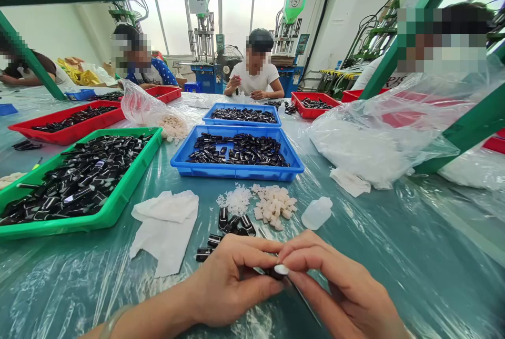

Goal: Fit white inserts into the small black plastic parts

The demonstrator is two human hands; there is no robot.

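My left hand (231,281) is closed, pinching a small black plastic part (272,273) between thumb and fingers. A white oval piece (281,269) shows at the part's near end. The fingertips of my right hand (335,281) close against this white piece from the right. A thin metal tool (305,302) runs slantwise beneath my right fingers; its far tip shows beyond my hands, and its grip is hidden. Just past my left hand lie several loose black parts (232,223). Behind them are a pile of clear-white bits (236,199) and a heap of cream-coloured blocks (275,205).
A white plastic bottle (317,213) lies right of the heaps, a white cloth (168,226) left. Blue trays (236,172), a green tray (114,213) and red trays (29,131) hold black parts. A plastic bag (366,144) and green posts (465,123) stand right. Several people sit around the table.
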